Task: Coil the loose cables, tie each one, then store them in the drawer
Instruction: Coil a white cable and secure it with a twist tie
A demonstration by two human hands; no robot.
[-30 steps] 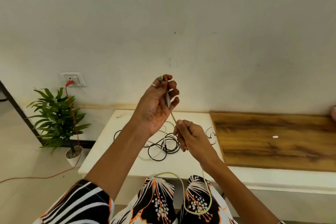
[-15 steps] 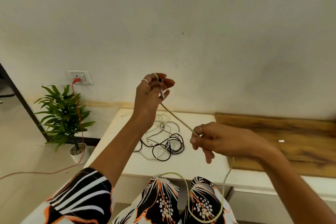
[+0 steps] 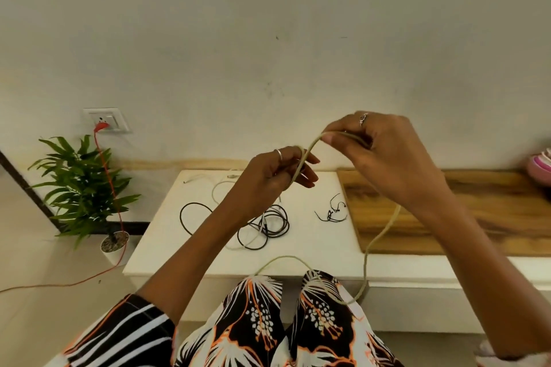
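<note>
Moved: right hand (image 3: 384,158) has risen up and right since half a second ago, arching the beige cable (image 3: 377,235) over.
Fingers: I see both pinching it; left hand (image 3: 277,176) lower.
Cable look: thin, pale, slack loop drooping to lap.
Room: white tabletop (image 3: 313,250) edge near knees; black cables (image 3: 262,223) coiled mid-surface.

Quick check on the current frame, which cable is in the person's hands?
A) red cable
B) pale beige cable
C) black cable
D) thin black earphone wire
B: both the left hand and the right hand pinch the pale beige cable, which arcs between them and hangs down to the lap; the black cable lies on the white table.
</note>
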